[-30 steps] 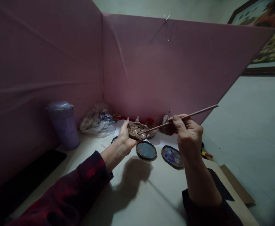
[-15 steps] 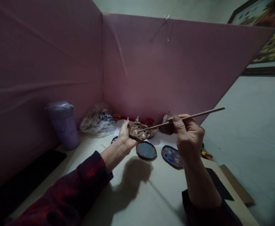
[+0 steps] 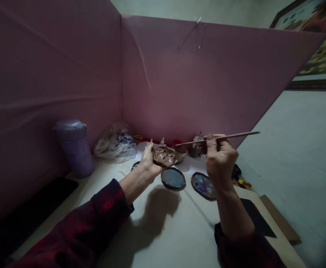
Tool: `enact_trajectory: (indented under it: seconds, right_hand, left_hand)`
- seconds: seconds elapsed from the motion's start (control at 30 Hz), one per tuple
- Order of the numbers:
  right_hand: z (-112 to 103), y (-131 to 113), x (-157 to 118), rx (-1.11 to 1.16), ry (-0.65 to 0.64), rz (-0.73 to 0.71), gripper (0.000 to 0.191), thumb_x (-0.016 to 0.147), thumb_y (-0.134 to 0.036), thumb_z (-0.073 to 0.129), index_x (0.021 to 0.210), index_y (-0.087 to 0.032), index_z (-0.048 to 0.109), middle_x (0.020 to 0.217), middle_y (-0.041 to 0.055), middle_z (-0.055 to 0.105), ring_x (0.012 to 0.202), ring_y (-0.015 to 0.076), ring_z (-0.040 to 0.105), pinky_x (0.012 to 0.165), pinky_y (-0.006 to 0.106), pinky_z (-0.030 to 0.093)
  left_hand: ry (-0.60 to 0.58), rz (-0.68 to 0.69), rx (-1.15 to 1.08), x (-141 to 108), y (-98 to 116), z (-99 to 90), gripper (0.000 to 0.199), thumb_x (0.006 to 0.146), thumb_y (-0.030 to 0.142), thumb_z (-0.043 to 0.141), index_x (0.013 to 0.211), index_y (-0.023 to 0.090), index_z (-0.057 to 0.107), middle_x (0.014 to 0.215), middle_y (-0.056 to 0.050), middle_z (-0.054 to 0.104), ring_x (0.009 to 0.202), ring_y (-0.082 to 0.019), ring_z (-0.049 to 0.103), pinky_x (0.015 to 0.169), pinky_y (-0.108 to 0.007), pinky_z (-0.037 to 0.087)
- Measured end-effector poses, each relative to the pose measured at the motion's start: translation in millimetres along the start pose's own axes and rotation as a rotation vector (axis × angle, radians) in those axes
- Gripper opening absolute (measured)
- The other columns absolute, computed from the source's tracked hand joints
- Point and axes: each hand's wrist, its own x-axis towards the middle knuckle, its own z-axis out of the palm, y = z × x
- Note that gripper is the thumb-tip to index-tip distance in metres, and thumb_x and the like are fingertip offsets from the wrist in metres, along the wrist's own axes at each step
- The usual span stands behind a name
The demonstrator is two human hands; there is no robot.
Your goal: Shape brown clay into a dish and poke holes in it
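Supporting the brown pitted piece [image 3: 164,157] in my left hand [image 3: 148,160], I hold it raised above the table [image 3: 196,242], its pierced face up and glossy patches showing. My left thumb lies along its near-left edge; the fingers beneath are hidden, so I cannot tell how they spread. My right hand [image 3: 221,156] pinches a thin stick [image 3: 235,135] between thumb and fingers, narrow and firm, its shaft nearly level. The stick's tip is in front of the red-topped cup [image 3: 181,153], near the piece's upper right edge; contact with the cup cannot be confirmed. Two dark-rimmed discs, one blue-grey [image 3: 173,178] and one blotched violet [image 3: 203,185], rest below. I judge the step in hand to be working the piece's surface with the stick; the next move calls for a level left palm and controlled tip placement.
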Motion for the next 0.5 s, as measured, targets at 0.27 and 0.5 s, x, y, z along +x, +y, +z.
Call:
enact_trajectory:
  seconds: [0.27,0.5]
  right_hand:
    - [36,67,-8,-0.242,-0.367,-0.042,0.038,0.093,-0.044,0.045,0.085,-0.017,0.071,0.078,0.0093,0.074,0.072,0.0215,0.067,0.074,0.032,0.048]
    - [25,60,0,-0.171,-0.164,0.004,0.040,0.091,-0.050,0.050,0.088,-0.015,0.070,0.077,0.0087,0.072,0.068,0.0210,0.067,0.068,0.033,0.050]
  left_hand:
    - [-0.021,0.009,0.047,1,0,-0.8,0.031,0.093,0.038,0.038,0.094,0.014,0.059,0.090,-0.015,0.068,0.091,-0.030,0.067,0.084,-0.055,0.053]
    - [-0.024,0.009,0.030,-1,1,-1.5,0.031,0.093,0.035,0.039,0.095,0.014,0.061,0.090,-0.016,0.069,0.094,-0.031,0.065,0.093,-0.055,0.049]
